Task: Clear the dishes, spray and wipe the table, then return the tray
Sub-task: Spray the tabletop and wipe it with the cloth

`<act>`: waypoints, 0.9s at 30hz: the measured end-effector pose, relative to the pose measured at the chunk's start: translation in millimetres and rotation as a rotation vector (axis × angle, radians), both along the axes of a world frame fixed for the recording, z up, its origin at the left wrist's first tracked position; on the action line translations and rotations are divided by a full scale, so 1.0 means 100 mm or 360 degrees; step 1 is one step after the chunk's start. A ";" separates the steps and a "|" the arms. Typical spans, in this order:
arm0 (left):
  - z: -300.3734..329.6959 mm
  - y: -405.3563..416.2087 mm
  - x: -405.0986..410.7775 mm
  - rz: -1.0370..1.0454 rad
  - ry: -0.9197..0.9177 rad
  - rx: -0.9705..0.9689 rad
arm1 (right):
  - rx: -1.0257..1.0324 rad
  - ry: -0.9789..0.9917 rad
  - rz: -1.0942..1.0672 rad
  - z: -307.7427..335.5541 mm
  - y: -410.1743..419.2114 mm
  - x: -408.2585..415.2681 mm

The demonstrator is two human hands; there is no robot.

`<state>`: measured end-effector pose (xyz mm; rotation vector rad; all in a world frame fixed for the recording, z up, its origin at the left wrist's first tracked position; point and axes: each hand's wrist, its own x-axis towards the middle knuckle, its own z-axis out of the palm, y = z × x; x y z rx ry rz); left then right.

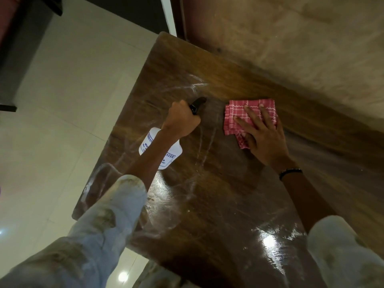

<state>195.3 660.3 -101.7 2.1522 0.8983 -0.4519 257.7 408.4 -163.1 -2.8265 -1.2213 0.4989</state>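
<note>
- Presently, your step is spray-and-wipe; no dishes and no tray show in this view, so judge the clearing done and the tray return still ahead.
- Item, table (pixel 239 194): dark wood-grain top, glossy, with pale wet streaks and smears across its middle and near edge. One long side runs along a beige wall (pixel 301 38); the opposite side borders a pale tiled floor (pixel 62 100).
- Item, spray bottle (pixel 148 143): white body with blue lettering, black trigger head, held above the table's middle-left with the nozzle pointing toward the far end.
- Item, left hand (pixel 181 119): fingers curled round the bottle's neck and trigger. Whether the trigger is being squeezed cannot be told.
- Item, cloth (pixel 239 113): red-and-white check, folded into a thick pad, lying flat on the table near the wall side, just beside the nozzle's line.
- Item, right hand (pixel 262 134): fingers straight and spread, pressing the cloth down; a dark band sits on the wrist.
- Handling note: aim your mist at the dry far corner, not over streaks already wet.
- Handling note: keep your palm flat so the whole pad bears on the wood; a folded edge trails loose under your thumb and may drag.
- Handling note: wipe in overlapping passes along the grain, from the wall side toward the floor side, finishing at the edge nearest you.
- Risk: overspray may reach the wall.
</note>
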 end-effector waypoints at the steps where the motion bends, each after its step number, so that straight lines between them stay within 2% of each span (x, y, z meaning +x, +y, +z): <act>1: 0.00 0.02 0.01 0.0003 -0.0006 0.0010 | -0.0004 -0.0002 0.0015 0.01 0.01 0.02; 4: 0.02 0.08 0.04 0.0021 -0.0033 -0.0006 | -0.0024 0.0005 -0.0006 0.04 0.11 0.20; 10: 0.06 0.18 0.02 0.0019 -0.0065 -0.0023 | 0.0101 0.0051 -0.0360 0.04 0.94 0.55; 14: 0.07 0.30 -0.04 0.0059 -0.0067 -0.0042 | 0.0086 0.0037 -0.0037 0.02 1.46 0.33; 17: 0.07 0.40 -0.04 0.0084 -0.0095 -0.0030 | 0.0055 -0.0010 0.0260 -0.01 1.31 0.05; 19: 0.08 0.45 -0.02 0.0070 -0.0115 -0.0027 | 0.0017 -0.0051 0.0341 -0.04 1.00 -0.02; 23: 0.04 0.54 0.00 0.0073 -0.0085 -0.0012 | -0.0001 0.0009 0.0052 0.02 0.70 0.19; 27: 0.03 0.59 0.02 0.0090 -0.0062 -0.0005 | 0.0172 -0.0005 -0.0327 0.01 1.31 0.50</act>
